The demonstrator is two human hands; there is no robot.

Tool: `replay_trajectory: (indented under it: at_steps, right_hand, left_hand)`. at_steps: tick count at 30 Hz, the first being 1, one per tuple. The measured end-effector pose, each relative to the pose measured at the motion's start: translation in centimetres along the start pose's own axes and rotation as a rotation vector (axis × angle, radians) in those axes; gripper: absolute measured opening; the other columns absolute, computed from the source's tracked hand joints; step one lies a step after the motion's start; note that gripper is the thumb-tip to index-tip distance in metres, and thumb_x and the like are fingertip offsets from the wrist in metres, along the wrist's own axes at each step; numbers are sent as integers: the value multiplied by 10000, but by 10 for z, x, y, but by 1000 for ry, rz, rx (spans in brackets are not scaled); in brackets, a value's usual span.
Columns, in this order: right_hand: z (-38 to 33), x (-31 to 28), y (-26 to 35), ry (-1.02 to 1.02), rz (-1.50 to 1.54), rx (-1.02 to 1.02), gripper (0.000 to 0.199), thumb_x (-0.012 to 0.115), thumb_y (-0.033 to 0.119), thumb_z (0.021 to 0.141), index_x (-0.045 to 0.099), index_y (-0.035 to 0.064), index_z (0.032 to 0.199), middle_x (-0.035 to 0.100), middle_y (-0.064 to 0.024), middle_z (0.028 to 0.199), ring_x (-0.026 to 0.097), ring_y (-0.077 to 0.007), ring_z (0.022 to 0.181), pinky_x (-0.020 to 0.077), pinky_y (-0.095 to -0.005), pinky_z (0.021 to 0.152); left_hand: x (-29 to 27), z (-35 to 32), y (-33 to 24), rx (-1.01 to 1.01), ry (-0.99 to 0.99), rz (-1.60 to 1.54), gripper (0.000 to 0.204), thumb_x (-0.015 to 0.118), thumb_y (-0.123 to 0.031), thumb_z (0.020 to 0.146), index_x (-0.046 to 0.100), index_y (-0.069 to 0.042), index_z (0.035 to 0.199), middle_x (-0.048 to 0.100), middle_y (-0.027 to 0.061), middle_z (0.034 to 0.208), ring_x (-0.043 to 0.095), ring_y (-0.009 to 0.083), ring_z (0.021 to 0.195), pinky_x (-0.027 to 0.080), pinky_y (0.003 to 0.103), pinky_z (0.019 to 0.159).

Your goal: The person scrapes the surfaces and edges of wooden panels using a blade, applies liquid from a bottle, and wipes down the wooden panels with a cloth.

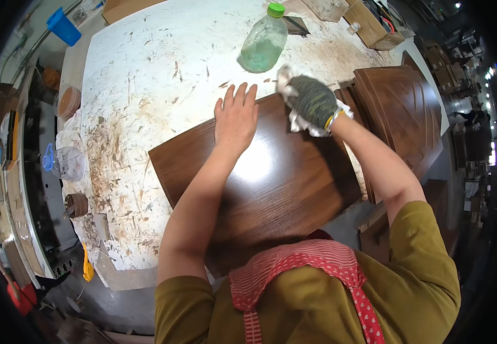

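A glossy dark brown wood-grain panel [283, 178] lies on the stained white worktable [139, 86], its near edge reaching my apron. My bare left hand [237, 114] rests flat on the panel's far left part, fingers stretched over the far edge. On my right hand [312, 101] is a dark green patterned glove with a yellow cuff. That hand is closed on a crumpled white cloth [308, 126] pressed to the panel's far right corner. Just beyond stands a clear bottle [264, 46] with a green cap and some greenish content.
Stacked brown panels with carved curves [400, 109] lie to the right. A cardboard box [374, 28] of tools sits at the far right. On the left edge are a round tub [68, 102], a clear plastic bag [71, 163] and a blue cup [64, 27].
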State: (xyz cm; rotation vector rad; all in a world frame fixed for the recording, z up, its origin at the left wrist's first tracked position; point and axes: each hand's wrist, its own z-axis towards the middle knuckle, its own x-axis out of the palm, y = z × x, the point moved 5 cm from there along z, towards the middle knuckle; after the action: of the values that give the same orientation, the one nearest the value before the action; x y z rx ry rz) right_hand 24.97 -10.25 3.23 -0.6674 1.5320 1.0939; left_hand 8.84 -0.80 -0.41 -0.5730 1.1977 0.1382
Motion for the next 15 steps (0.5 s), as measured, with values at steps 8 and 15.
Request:
replay_trajectory:
  at_steps: [8, 15]
  right_hand:
    - [-29, 23, 123, 54, -92, -296, 296, 640, 164, 740, 641, 40, 1009, 628, -192, 1010, 606, -308, 965, 452, -403, 887]
    - [0, 4, -44, -169, -307, -83, 423, 538, 419, 893, 545, -3, 927, 620, -106, 695, 570, -213, 502, 496, -377, 441]
  left_hand:
    - [-24, 5, 27, -28, -202, -577, 431, 416, -98, 898, 426, -25, 1323, 438, 180, 1346, 383, 349, 1269, 322, 433, 1043]
    - [-72, -90, 106, -123, -106, 164, 443, 488, -197, 937, 423, -29, 1342, 410, 190, 1396, 344, 364, 1309, 256, 462, 1084]
